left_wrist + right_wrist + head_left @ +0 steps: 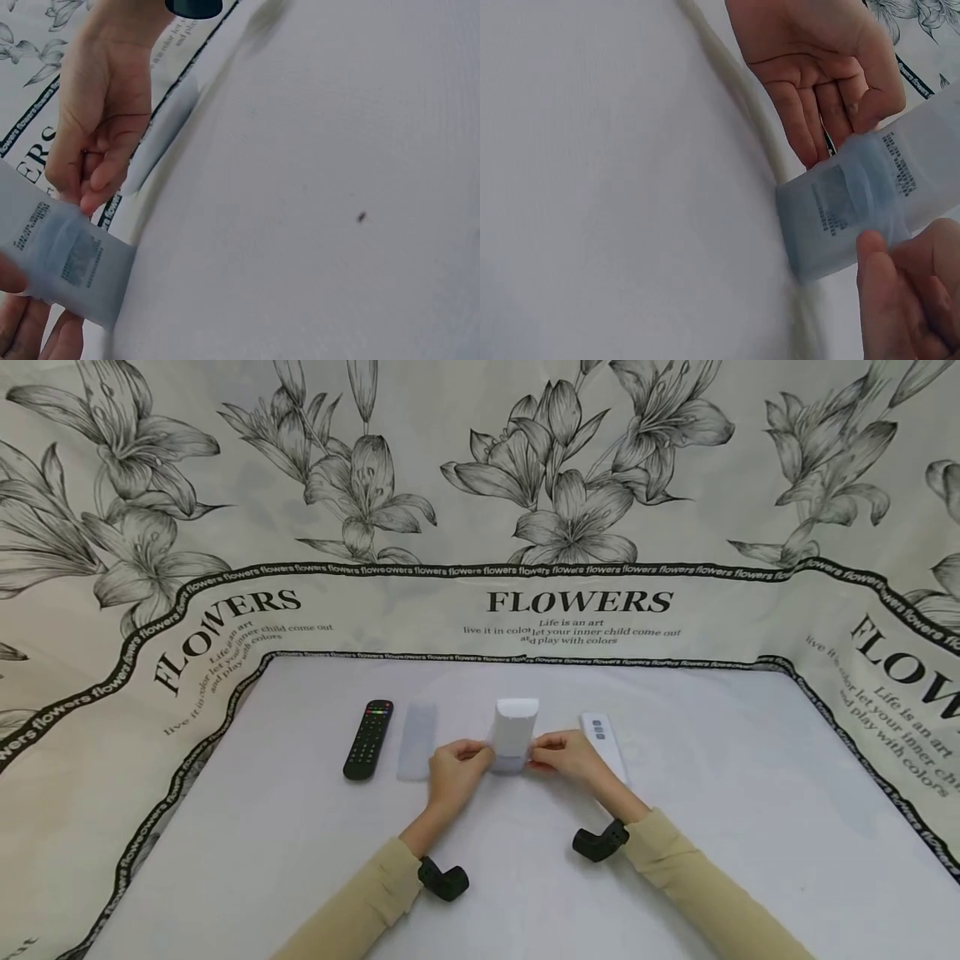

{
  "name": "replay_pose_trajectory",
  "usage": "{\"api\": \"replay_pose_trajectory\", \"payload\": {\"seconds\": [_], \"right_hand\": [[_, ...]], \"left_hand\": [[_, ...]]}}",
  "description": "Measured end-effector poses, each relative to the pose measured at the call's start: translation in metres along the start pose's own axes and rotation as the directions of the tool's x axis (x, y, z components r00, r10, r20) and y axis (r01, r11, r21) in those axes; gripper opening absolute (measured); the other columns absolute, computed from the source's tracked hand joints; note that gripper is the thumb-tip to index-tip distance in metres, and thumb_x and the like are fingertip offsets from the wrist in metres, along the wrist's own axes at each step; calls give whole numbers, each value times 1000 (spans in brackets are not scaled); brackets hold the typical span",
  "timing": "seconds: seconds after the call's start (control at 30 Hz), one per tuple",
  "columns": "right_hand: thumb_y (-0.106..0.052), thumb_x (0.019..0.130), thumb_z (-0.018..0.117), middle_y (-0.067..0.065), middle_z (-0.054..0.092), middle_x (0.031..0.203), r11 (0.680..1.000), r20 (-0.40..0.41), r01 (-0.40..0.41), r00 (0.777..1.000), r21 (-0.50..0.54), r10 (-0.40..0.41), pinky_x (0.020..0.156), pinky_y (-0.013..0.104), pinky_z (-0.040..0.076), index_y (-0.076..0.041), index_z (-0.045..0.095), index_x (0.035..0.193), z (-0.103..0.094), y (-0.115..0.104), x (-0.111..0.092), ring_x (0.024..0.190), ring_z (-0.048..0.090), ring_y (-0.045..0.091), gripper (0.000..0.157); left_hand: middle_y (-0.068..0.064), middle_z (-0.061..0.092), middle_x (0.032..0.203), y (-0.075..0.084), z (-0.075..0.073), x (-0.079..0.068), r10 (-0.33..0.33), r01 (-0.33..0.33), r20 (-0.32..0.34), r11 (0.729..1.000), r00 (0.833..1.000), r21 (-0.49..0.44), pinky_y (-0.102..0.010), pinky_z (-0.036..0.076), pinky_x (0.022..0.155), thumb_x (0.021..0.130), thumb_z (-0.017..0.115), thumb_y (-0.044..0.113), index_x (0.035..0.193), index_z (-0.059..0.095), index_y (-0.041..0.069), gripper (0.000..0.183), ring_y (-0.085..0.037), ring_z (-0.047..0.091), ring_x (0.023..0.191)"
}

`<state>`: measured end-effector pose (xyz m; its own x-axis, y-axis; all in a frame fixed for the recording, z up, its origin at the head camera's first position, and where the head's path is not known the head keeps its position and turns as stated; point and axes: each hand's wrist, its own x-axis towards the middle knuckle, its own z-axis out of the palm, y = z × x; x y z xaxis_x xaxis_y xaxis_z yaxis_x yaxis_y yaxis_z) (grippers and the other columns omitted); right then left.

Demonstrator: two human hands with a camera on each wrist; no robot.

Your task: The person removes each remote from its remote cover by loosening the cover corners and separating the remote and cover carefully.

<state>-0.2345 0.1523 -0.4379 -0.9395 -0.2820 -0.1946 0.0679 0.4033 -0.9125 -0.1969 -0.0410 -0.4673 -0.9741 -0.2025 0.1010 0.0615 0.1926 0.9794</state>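
Observation:
A white remote control (517, 718) stands upright on the table, its lower end inside a translucent bluish sleeve (510, 765). Printed text shows on the remote and through the sleeve in both wrist views. My left hand (457, 768) pinches the sleeve at its left edge with thumb and fingertips. On the opposite edge my right hand (564, 755) pinches the sleeve the same way. The sleeve's upper part is bunched up around the remote (928, 161) in the right wrist view. The remote's other face is hidden.
To the left lie a black remote control (368, 740) and a flat translucent sleeve (417, 741). Another white remote (602, 743) lies to the right, partly behind my right hand. A white cloth (517, 877) with a flowered border covers the table.

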Motion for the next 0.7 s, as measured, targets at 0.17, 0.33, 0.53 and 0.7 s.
{"api": "replay_pose_trajectory", "payload": {"seconds": [0.17, 0.33, 0.53, 0.7], "right_hand": [[-4, 91, 57, 18, 73, 95, 999, 17, -1, 1000, 47, 0, 73, 23, 57, 16, 61, 114, 0, -5, -7, 76, 68, 5, 30], [-7, 92, 56, 21, 72, 97, 999, -6, -1, 1000, 47, 1, 75, 28, 58, 15, 61, 113, 3, -10, -11, 77, 70, 11, 31], [-8, 92, 55, 25, 70, 101, 999, -4, 5, 1000, 48, -5, 79, 35, 58, 15, 60, 114, 5, -15, -13, 82, 72, 18, 33], [-8, 92, 54, 27, 67, 111, 998, 8, -20, 1000, 67, 20, 83, 37, 57, 14, 57, 119, 7, -17, -15, 87, 71, 21, 35]], "left_hand": [[-15, 74, 90, 6, 0, -4, 4, -3, 22, 1000, 1000, -4, -23, 54, 69, 81, 64, 9, 94, 73, -1, 19, -17, 69, 82], [-14, 74, 93, 8, 1, -6, -20, 20, 7, 999, 1000, 26, -18, 51, 67, 87, 60, 12, 100, 73, 0, 22, -14, 68, 80], [-16, 74, 94, 10, -1, -7, -35, 35, 7, 999, 999, -15, -20, 55, 68, 92, 61, 15, 101, 73, -1, 22, -11, 66, 77], [-21, 72, 98, 9, 0, -6, -37, 39, 31, 997, 999, -63, -28, 58, 73, 92, 60, 9, 101, 71, -5, 20, -18, 69, 83]]}}
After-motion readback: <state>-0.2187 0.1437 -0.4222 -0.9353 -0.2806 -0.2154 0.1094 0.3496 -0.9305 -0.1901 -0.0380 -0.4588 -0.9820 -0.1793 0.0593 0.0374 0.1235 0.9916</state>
